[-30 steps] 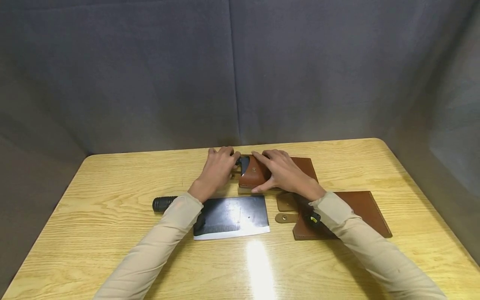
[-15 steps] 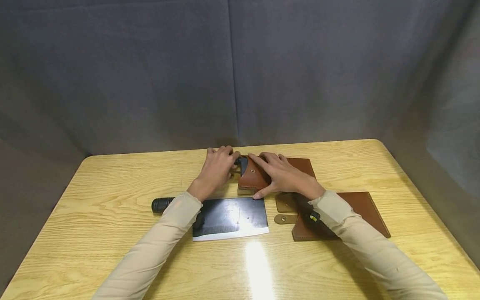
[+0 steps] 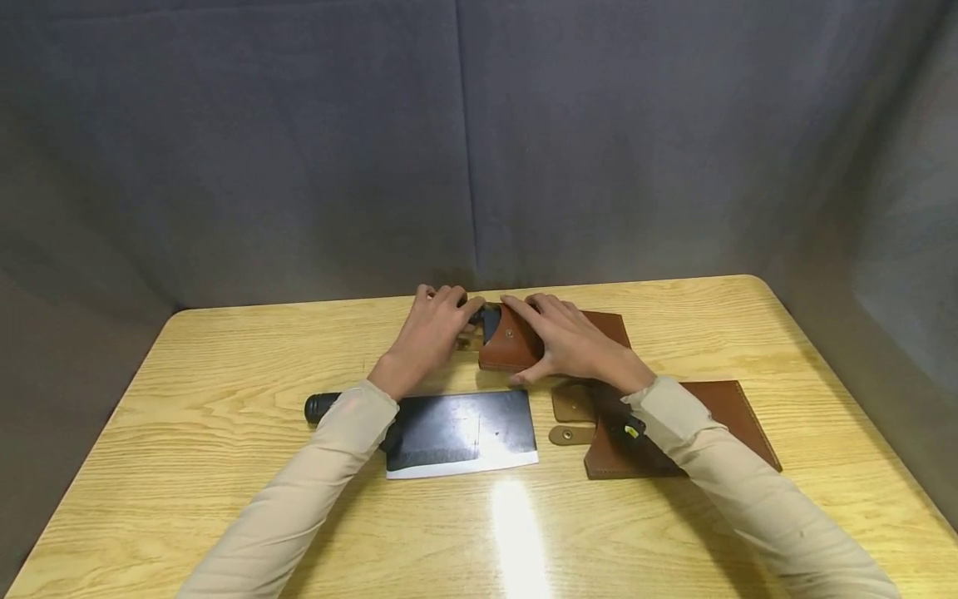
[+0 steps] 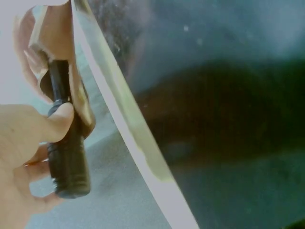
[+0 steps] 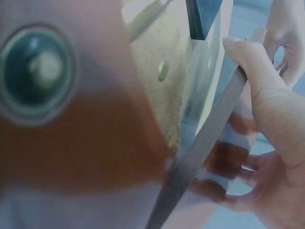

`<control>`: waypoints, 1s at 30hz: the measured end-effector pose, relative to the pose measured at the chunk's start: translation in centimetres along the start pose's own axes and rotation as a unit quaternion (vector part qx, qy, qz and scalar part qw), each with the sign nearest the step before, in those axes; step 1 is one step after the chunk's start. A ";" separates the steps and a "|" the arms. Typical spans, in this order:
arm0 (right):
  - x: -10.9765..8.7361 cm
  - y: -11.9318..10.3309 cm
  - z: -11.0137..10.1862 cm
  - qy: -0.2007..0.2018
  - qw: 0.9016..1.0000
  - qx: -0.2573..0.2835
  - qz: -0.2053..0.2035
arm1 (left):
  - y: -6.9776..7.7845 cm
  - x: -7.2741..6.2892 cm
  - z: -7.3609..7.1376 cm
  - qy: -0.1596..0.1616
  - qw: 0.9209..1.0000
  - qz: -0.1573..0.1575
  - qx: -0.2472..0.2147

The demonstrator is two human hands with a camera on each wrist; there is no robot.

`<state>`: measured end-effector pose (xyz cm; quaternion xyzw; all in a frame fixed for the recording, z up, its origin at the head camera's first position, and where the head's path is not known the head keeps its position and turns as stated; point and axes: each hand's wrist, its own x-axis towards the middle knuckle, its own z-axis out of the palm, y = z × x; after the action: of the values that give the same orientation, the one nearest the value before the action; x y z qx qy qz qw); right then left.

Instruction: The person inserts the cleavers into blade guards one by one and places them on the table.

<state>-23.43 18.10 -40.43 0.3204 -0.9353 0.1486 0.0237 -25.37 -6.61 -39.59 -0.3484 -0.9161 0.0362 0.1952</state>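
My left hand (image 3: 428, 333) grips the black ribbed handle (image 4: 70, 167) of a cleaver at the table's far side. That cleaver's dark blade (image 3: 491, 322) is mostly inside a brown leather sheath (image 3: 500, 351), with only a strip showing at its mouth. My right hand (image 3: 572, 341) holds the same sheath across its middle. In the right wrist view, the thumb (image 5: 255, 59) lies over the sheath's edge and the fingers reach its far face. Nearer me lies a second, bare cleaver (image 3: 464, 428), partly behind my left sleeve.
A second brown sheath (image 3: 726, 408) lies at the right under my right forearm, its snap strap (image 3: 572, 435) pointing left. The wooden table (image 3: 224, 499) has a grey cloth backdrop (image 3: 337, 166) behind its far edge.
Both hands and the sheathed cleaver have shifted slightly up and away in the head view. The bare cleaver and the second sheath have stayed in place.
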 end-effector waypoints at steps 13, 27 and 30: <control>-0.4 0.1 0.4 -0.012 1.000 -0.002 0.010 | -1.6 -0.9 -0.1 -0.057 0.996 -0.066 -0.033; 0.3 0.4 0.8 0.030 1.000 -0.008 -0.004 | -1.6 -0.8 0.3 0.004 0.998 -0.051 -0.021; 0.5 0.4 0.9 0.038 0.999 -0.010 -0.006 | -1.5 -0.6 0.4 0.016 0.999 -0.047 -0.013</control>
<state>-24.04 17.88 -41.33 0.3202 -0.9330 0.1512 0.0635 -26.08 -8.14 -39.81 -0.3075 -0.9287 0.0093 0.2069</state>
